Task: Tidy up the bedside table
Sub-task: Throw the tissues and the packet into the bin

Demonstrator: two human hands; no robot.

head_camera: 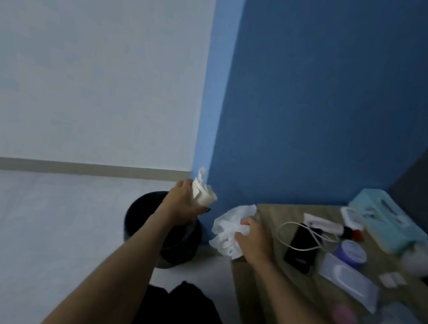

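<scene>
A person reaches both arms forward in a dim room with blue walls. The left hand (183,204) clenches a small wad of white tissue (202,192) above a dark bin (165,235) on the floor. The right hand (251,237) grips a bigger crumpled tissue (227,230) at the table (271,215) corner, just beside the bin. Both wads look light, soft and easily crushed, so a loose pinch anywhere should hold them; they will likely flutter when dropped. On the table lie a black phone (302,247), a white cable (296,236), a tissue box (387,218), a purple tin (352,252) and a wipes pack (348,279). The nearer items are blurred and hard to identify, the bin's inside is hidden by the left arm, and the table's right side is cut off.
</scene>
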